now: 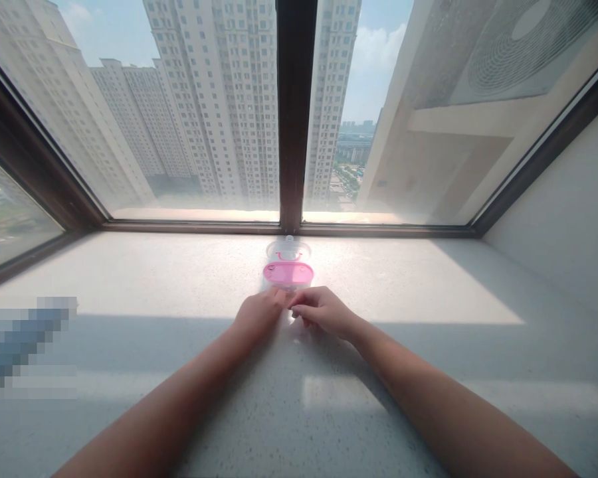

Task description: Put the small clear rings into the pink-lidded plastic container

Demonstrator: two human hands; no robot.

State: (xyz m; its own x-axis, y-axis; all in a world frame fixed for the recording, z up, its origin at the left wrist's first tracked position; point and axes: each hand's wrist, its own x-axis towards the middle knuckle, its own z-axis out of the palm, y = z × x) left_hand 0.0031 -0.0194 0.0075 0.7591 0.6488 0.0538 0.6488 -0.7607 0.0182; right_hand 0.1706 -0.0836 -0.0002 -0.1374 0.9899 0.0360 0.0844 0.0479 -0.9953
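Observation:
A small clear plastic case with a pink inner part (288, 273) lies on the pale speckled windowsill (428, 285), its transparent lid (288, 250) swung back toward the window. Both my hands meet just in front of it. My left hand (259, 313) has its fingers curled, fingertips at the case's near edge. My right hand (321, 311) is also curled, fingers pinched toward the left hand's. Whatever sits between the fingertips is too small or hidden to name.
A dark window frame post (294, 113) rises behind the case, with glass panes on both sides showing tall buildings. A white wall (568, 219) borders the sill on the right. A pixelated blurred patch (24, 345) lies at the left.

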